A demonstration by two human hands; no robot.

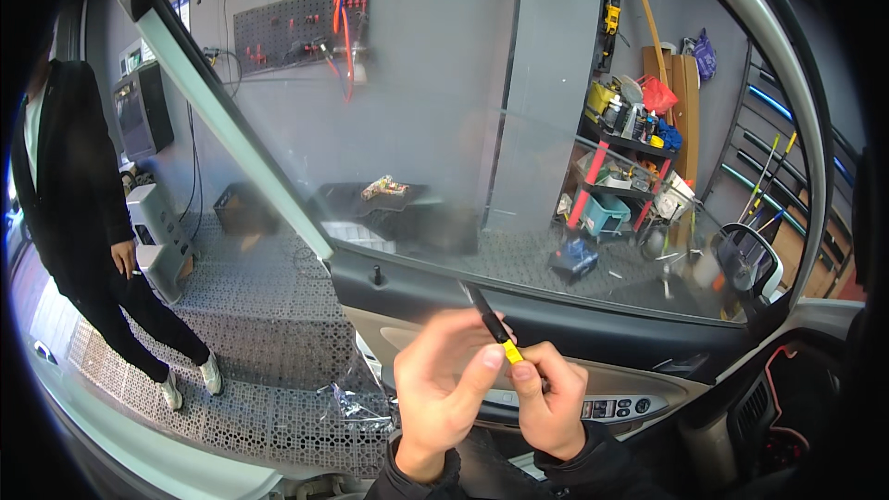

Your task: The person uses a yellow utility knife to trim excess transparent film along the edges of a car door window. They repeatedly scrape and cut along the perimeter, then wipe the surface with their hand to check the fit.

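A: Any writing to read? Upper left, a blue-and-white wall sheet [182, 11]; its print is too small to make out!

B: And around the action; dark door panel [556, 322] right behind the hands, switch panel [611, 407] just beside the right one; window glass [435, 222] stands between them and the cluttered red-and-black rack [590, 187], upper right; a person [79, 194] in dark clothes at far left; crumpled clear plastic [356, 410], lower left of centre.

A: Now the slim black-and-yellow tool [491, 318]; where, and which way?

B: Lower centre, in front of the door; long axis slanting, thin tip toward upper left, yellow end toward lower right.

A: And the grip?

B: Right hand [553, 398] pinches the yellow end, thumb against bent forefinger; left hand [440, 393] has its thumb at the tool, blurred fingers behind; gripping or merely steadying, I can't tell!
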